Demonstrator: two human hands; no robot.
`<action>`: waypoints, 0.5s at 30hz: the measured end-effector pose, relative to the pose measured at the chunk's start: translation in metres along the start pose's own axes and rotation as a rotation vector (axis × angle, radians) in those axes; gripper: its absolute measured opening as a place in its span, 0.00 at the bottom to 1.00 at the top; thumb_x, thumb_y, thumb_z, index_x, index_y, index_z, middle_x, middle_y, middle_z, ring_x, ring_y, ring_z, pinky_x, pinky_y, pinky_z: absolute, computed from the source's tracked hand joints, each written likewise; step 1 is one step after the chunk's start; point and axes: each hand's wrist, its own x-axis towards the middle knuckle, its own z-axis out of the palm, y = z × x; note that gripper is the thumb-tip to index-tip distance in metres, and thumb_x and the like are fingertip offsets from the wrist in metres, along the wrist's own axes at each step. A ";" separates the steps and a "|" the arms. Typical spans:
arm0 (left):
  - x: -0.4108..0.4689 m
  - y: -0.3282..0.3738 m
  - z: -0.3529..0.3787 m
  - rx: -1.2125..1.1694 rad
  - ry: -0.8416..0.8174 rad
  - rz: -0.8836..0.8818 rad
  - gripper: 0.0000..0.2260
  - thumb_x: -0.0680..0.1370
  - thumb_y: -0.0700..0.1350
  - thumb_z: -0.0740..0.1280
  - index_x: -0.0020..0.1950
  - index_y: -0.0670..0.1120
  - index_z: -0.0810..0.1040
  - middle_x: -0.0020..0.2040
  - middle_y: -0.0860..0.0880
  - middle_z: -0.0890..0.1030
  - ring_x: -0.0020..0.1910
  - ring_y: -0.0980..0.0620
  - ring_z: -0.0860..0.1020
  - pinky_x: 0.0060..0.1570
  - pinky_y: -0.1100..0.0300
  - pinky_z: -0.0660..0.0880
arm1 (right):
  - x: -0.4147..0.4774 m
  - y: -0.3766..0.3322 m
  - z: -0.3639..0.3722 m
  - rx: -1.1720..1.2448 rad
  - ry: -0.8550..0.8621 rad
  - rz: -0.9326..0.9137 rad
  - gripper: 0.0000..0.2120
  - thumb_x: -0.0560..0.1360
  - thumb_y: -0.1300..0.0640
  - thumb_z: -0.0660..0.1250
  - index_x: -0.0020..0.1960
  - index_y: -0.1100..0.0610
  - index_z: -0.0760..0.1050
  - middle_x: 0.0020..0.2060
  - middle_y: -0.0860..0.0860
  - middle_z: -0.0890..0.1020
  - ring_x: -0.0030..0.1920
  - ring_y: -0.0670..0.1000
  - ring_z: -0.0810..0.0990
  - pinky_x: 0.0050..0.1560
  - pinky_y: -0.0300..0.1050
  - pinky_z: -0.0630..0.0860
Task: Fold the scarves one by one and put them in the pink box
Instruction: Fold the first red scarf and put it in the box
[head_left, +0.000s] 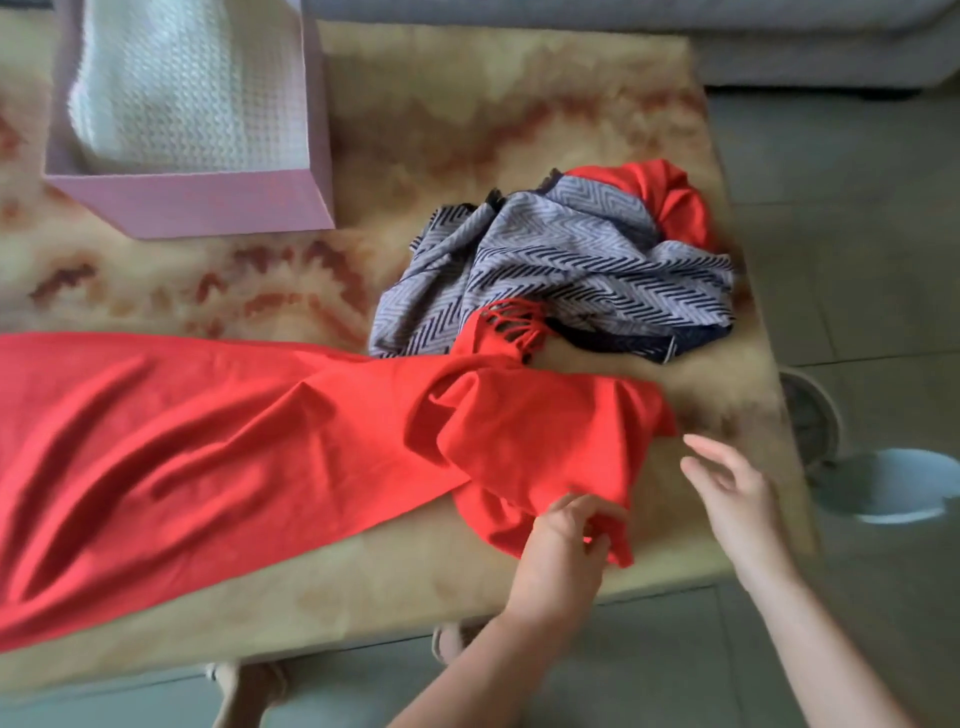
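Observation:
A long red scarf (208, 447) lies spread across the table from the left edge to the right, its right end bunched up with a fringe near the middle. My left hand (566, 540) pinches the bunched red cloth at the front right. My right hand (727, 488) hovers just right of it, fingers straight and holding nothing. A crumpled blue-and-white zigzag scarf (561, 270) sits behind, with more red cloth (675, 202) under its far side. The pink box (208, 208) stands at the back left and holds a folded white knitted scarf (171, 88).
The table (467, 130) has a beige and rust marbled top; its right edge runs close to the scarf pile. A grey sofa (779, 47) stands behind. A white round object (893, 483) sits on the tiled floor to the right.

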 end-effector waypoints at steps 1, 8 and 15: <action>0.002 0.001 0.003 -0.004 0.013 -0.001 0.17 0.68 0.28 0.63 0.49 0.45 0.82 0.42 0.57 0.79 0.41 0.71 0.74 0.48 0.76 0.69 | -0.009 0.005 0.006 0.027 -0.062 0.009 0.14 0.76 0.66 0.64 0.59 0.55 0.77 0.55 0.51 0.81 0.51 0.45 0.78 0.55 0.36 0.72; 0.028 0.013 -0.012 -0.032 0.105 -0.003 0.18 0.71 0.28 0.62 0.53 0.46 0.83 0.49 0.55 0.83 0.48 0.64 0.79 0.51 0.74 0.71 | -0.065 0.033 0.038 0.179 -0.407 -0.008 0.14 0.68 0.60 0.73 0.52 0.53 0.78 0.43 0.43 0.84 0.46 0.38 0.80 0.46 0.30 0.71; 0.055 0.029 -0.020 0.215 0.059 0.269 0.24 0.66 0.28 0.64 0.59 0.44 0.78 0.57 0.50 0.76 0.48 0.52 0.79 0.48 0.69 0.74 | -0.033 0.016 0.021 0.243 0.111 -0.107 0.05 0.75 0.60 0.69 0.41 0.59 0.76 0.30 0.41 0.77 0.31 0.36 0.75 0.33 0.29 0.68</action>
